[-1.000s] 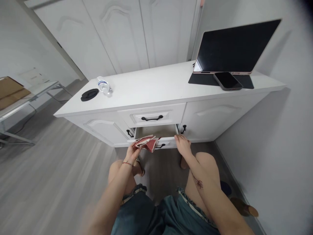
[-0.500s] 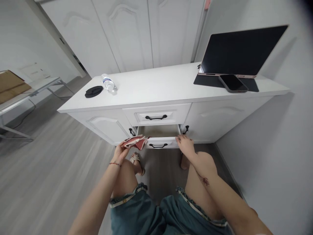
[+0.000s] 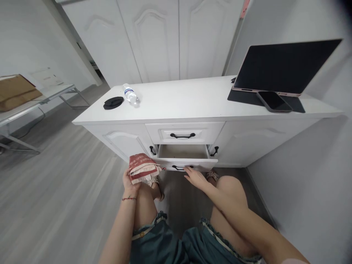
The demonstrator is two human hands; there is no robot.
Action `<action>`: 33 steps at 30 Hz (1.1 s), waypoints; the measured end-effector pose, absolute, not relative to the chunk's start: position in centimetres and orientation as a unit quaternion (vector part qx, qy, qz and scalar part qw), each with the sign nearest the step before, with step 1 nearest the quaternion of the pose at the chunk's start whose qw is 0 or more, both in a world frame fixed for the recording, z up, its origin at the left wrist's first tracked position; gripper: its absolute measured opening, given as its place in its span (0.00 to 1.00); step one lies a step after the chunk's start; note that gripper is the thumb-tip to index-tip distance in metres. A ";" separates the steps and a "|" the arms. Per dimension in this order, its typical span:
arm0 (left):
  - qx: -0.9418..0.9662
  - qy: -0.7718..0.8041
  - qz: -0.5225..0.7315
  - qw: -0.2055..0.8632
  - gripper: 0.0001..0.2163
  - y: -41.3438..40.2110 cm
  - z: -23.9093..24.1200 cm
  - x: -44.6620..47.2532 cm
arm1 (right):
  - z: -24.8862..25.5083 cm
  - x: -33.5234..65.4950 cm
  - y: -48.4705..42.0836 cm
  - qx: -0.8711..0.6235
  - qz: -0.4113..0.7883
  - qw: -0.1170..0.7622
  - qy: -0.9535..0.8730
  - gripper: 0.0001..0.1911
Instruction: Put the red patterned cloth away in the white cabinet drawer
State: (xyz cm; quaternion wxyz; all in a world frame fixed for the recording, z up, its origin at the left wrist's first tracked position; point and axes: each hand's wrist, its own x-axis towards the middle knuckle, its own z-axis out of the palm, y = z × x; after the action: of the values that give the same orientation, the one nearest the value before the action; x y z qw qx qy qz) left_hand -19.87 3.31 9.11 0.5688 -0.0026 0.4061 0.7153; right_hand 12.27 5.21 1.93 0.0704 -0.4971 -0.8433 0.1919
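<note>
My left hand (image 3: 131, 183) is closed on a folded red and cream cloth (image 3: 144, 168), held just left of the pulled-out lower drawer (image 3: 167, 161). A small red tip sticks out from the cloth's right end. The drawer is partly open, and its visible inside looks bare. My right hand (image 3: 196, 178) is in front of the drawer, fingers stretched out at the right end of its black handle (image 3: 178, 168). Whether the fingertips press on the handle I cannot tell. Above it, the upper drawer (image 3: 183, 134) is closed.
On the white cabinet top (image 3: 176, 102) lie a black round object (image 3: 113, 103) and a clear plastic bottle (image 3: 130, 95). A dark-screened tablet (image 3: 286, 68) and a phone (image 3: 274, 101) are at the right. My knees flank the drawer; a grey wall (image 3: 302, 165) stands right.
My right hand has moved from the drawer's right front corner to the handle. My left hand has drawn the cloth back and left from the drawer edge, showing more of it.
</note>
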 end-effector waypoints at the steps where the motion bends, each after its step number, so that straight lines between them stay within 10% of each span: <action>1: -0.006 0.404 0.720 0.565 0.10 3.3 9.0 -19.9 | 1.6 11.9 5.6 -0.506 0.205 0.057 -0.836 0.21; 33: -0.034 0.418 0.720 0.554 0.07 4.2 10.4 -16.7 | -0.4 10.4 15.4 -0.600 0.229 0.061 -0.764 0.14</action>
State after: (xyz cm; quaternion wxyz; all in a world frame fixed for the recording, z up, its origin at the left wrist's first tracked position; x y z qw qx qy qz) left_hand -16.74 4.24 10.43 0.5535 -0.0336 0.4179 0.7196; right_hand 10.41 15.39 -0.38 0.0614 -0.6001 -0.7639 0.2291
